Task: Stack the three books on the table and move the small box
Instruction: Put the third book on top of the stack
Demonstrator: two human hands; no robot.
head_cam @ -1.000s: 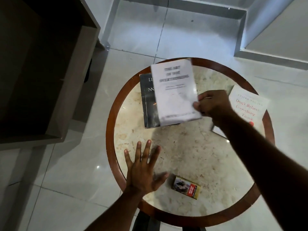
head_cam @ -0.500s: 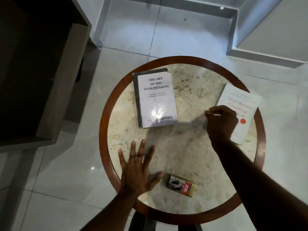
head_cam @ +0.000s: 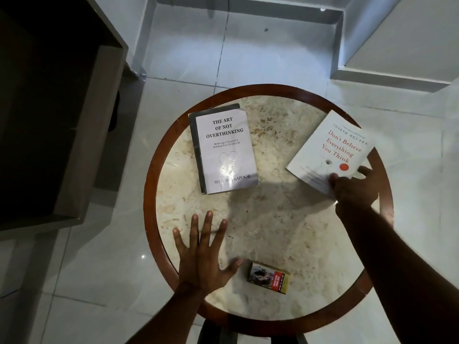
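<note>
On the round marble table [head_cam: 273,234] with a brown wooden rim, a white book titled "The Art of Not Overthinking" [head_cam: 224,150] lies on a dark book [head_cam: 198,155], of which only the left and far edges show. At the right rim lies a second white book, "Don't Believe Everything You Think" [head_cam: 330,150]. My right hand [head_cam: 355,189] grips its near corner, thumb on the cover. My left hand [head_cam: 201,259] rests flat on the table's near left, fingers spread. A small yellow and red box [head_cam: 269,280] lies just right of its thumb.
A dark wooden cabinet [head_cam: 49,120] stands close to the table's left side. White floor tiles [head_cam: 87,269] surround the table. A white raised ledge [head_cam: 397,58] runs along the far right. Something dark [head_cam: 213,336] sits under the table's near edge.
My right hand set the "Overthinking" book on the dark book, let go, moved right and took hold of the other white book, which has shifted a little left. My left hand stayed put.
</note>
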